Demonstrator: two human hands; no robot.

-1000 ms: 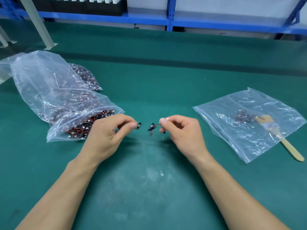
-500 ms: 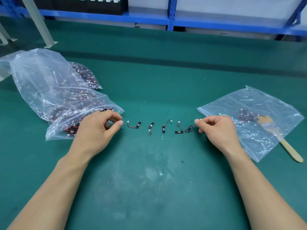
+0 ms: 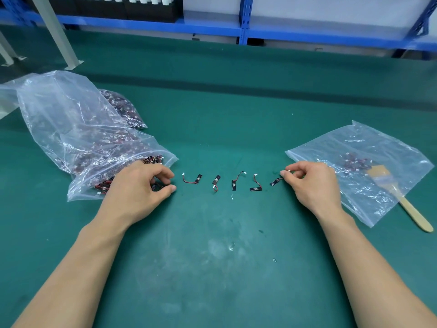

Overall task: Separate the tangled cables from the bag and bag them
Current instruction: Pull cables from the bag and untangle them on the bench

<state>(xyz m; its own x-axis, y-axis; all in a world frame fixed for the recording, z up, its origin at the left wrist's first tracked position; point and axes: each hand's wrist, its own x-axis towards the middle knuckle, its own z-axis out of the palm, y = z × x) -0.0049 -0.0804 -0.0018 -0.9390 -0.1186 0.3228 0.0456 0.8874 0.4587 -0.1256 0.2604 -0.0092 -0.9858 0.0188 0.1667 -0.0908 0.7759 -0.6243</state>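
Several short red-and-black cables with small black boards lie in a row on the green mat, from one cable (image 3: 192, 179) on the left to another (image 3: 255, 184) further right. My right hand (image 3: 312, 183) pinches the white plug of the rightmost cable (image 3: 276, 181), beside a clear bag (image 3: 369, 147) holding a few cables. My left hand (image 3: 139, 188) sits at the mouth of the large clear bag (image 3: 71, 129) full of tangled cables, its curled fingers holding a cable (image 3: 157, 185) there.
A wooden-handled brush (image 3: 402, 197) lies under the right bag's edge. A second packed bag (image 3: 123, 108) sits behind the large one. Blue shelving (image 3: 243, 31) runs along the back, and a grey post (image 3: 59, 36) stands at back left.
My hands have moved apart from the middle. Several cables now lie spread in a row between them; the right hand drew the last one toward the right bag, the left went to the big bag's mouth.
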